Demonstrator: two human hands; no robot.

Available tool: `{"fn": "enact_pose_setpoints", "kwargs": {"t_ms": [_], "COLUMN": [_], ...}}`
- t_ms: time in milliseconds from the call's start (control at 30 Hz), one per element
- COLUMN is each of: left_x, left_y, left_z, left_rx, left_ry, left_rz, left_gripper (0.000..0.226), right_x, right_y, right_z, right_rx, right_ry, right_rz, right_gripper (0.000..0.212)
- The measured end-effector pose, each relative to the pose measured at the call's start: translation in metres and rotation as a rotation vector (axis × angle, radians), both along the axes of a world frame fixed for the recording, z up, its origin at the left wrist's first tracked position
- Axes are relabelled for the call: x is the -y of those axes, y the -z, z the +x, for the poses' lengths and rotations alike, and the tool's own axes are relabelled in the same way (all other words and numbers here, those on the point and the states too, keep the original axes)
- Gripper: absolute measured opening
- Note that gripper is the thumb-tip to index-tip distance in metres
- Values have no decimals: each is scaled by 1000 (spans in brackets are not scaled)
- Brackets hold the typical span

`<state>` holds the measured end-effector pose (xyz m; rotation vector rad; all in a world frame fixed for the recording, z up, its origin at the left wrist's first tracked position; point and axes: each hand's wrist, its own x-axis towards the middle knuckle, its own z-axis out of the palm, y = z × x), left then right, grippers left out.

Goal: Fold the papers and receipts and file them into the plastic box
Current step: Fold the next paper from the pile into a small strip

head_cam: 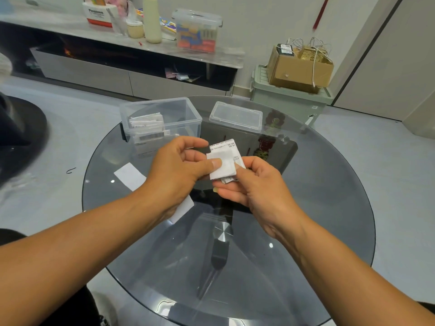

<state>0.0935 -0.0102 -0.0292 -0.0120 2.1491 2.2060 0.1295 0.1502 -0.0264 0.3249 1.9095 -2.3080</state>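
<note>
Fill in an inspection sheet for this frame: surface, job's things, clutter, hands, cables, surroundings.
Surface: round glass table.
Job's things: open box with folded papers inside; lid beside it; folded receipt above the table; flat paper under the left forearm.
Clutter: nothing seen.
Hands: left hand and right hand both pinch the receipt.
Cables: white cords on carton.
Surroundings: green bin under carton; shelf with a lidded tub.

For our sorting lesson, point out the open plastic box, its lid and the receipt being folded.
plastic box [191, 114]: head view, right part of its rim.
lid [236, 116]: head view, middle of its top.
receipt [224, 164]: head view, middle of the folded white face.
</note>
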Motion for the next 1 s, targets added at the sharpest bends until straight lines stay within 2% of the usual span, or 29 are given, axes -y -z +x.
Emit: {"fn": "enact_pose_setpoints", "kwargs": {"t_ms": [100,200,333,400,467,567,633,667,700,767,867,933,1000], "left_x": [-1,-3,0,4,10,27,40,44,48,52,52,51,50], "left_y": [1,-3,-5,-10,-16,-30,-42,-48,-52,-51,-37,-31,-30], "left_z": [0,2,1,1,-1,-6,-5,-5,-3,1,1,-1,-4], "left_rx": [73,103,35,27,31,-67,-31,26,86,157,171,197,234], "left_ry": [16,78,107,165,240,271,340,395,453,560,638,614,500], "left_rz": [48,105,-43,-130,-272,-787,-1021,-1093,-1154,-1240,-1234,-1080,-814], "left_gripper": [47,39,31,29,32,29,43,54,63,62,36,22,14], "right_x": [3,5,4,3,0,-4,-4,-3,-2,-2,-3,-2,-2], "right_y": [0,1,-3,-1,1,7,13,16,20,22,16,13,13], "right_z": [1,2,0,0,-2,-7,-11,-12,-14,-14,-12,-9,-8], "right_rx": [-44,-48,-60,-147,-286,-419,-481,-470,-452,-407,-284,-219,-189], "right_ry": [-29,-78,-79,-68,-46,-81,-117,-137,-170,-221,-213,-148,-79], "right_rz": [19,57,161,406,749,1368,1696,1765,1785,1722,1378,1132,1000], "right_gripper": [18,24,33,24,16,20,22,26,29,24,18,18,17]}}
